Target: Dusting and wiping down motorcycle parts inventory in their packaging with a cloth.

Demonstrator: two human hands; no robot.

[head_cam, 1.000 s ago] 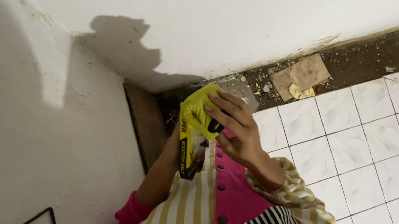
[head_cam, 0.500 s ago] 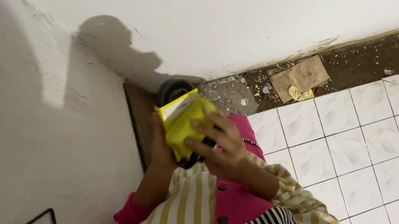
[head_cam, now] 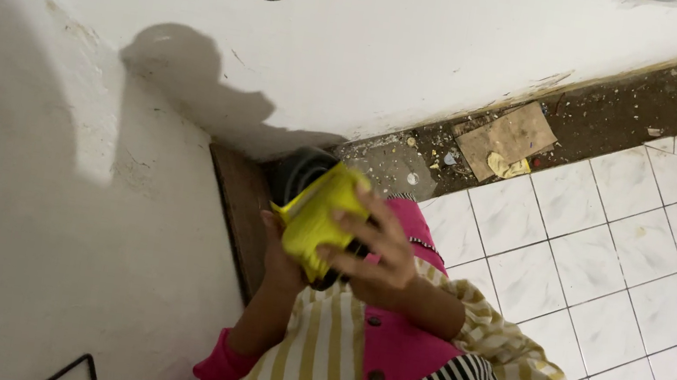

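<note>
Both hands grasping a yellow cloth (head_cam: pixel 319 218) near the wall corner.
Your left hand (head_cam: pixel 281 253) cups it beneath; your right hand (head_cam: pixel 378 253) curls fingers over it: likely soft, light, easily bunched.

Blurred yellow tool (head_cam: pixel 318 221), probably smooth plastic, glossy white floor tiles (head_cam: pixel 612 255), matt rough plastered wall (head_cam: pixel 430 44), torn cardboard scrap (head_cam: pixel 508 137)

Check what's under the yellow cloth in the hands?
The yellow cloth is wrapped over a dark rounded object, whose black edge shows above and below. The left hand and right hand cover the rest, so its shape cannot be told.
</note>
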